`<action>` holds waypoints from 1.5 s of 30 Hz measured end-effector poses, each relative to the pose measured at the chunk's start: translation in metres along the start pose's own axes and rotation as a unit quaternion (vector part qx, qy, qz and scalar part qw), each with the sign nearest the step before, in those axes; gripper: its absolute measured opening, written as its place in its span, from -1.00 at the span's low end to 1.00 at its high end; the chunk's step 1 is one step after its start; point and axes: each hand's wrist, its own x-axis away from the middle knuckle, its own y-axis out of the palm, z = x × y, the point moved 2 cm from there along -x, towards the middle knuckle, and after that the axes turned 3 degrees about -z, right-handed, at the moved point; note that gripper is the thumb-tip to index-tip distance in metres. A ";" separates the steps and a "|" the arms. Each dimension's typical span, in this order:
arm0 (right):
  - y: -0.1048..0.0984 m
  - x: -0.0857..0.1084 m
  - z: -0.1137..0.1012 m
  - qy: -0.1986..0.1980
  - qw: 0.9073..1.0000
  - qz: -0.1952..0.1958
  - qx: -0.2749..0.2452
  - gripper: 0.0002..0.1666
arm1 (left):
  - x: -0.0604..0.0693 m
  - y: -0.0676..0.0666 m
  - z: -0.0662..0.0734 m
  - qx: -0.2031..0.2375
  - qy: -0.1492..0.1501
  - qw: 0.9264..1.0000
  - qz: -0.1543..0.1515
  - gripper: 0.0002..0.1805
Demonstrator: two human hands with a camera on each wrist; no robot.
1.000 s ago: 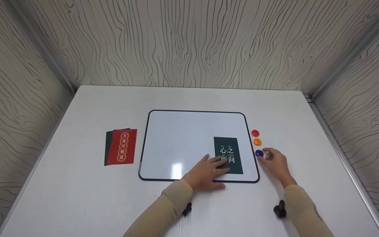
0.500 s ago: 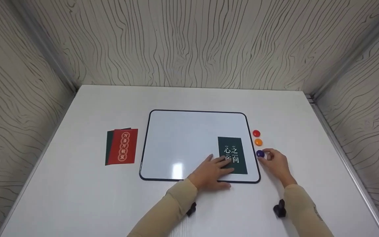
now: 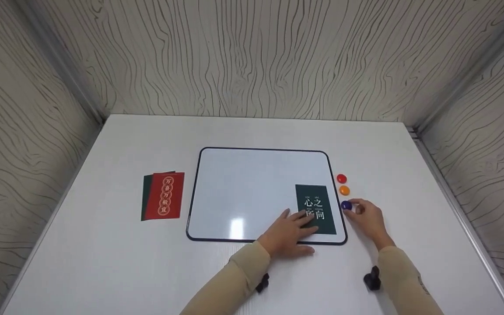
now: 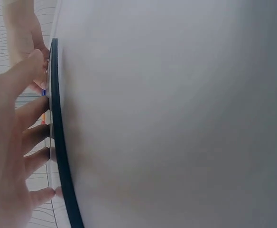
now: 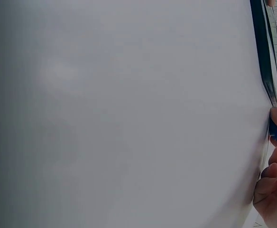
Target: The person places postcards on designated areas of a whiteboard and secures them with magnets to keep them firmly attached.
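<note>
My left hand (image 3: 285, 234) lies with fingers spread on a dark green card (image 3: 313, 192) with white characters, on the right part of a black-rimmed whiteboard (image 3: 243, 183). In the left wrist view, the straight fingers (image 4: 36, 136) reach over the board's rim. Just off the board's right edge, my right hand (image 3: 368, 218) pinches a blue round magnet (image 3: 346, 205) between thumb and forefinger. That blue magnet (image 5: 274, 129) also shows in the right wrist view, with the other fingers curled below it. An orange magnet (image 3: 344, 190) and a red magnet (image 3: 341, 178) lie beyond it.
Left of the board, a red card (image 3: 164, 195) with characters overlaps another dark green card (image 3: 145, 199) on the white table (image 3: 103, 262). Patterned walls enclose the table's back and sides. Black objects (image 3: 372, 279) sit by both wrists.
My left hand has slid the green card to the right, closer to the board's right edge. The right hand has stayed at the blue magnet, almost still.
</note>
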 end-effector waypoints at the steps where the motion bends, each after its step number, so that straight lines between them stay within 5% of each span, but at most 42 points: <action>1: 0.000 0.000 0.000 -0.002 1.000 0.003 0.000 -0.50 | 0.000 0.000 0.001 0.004 0.000 1.000 0.001 -0.32; 45: 0.000 -0.011 -0.030 -0.016 1.000 -0.002 -0.012 -0.48 | 0.000 0.001 0.003 0.000 -0.006 1.000 0.002 -0.33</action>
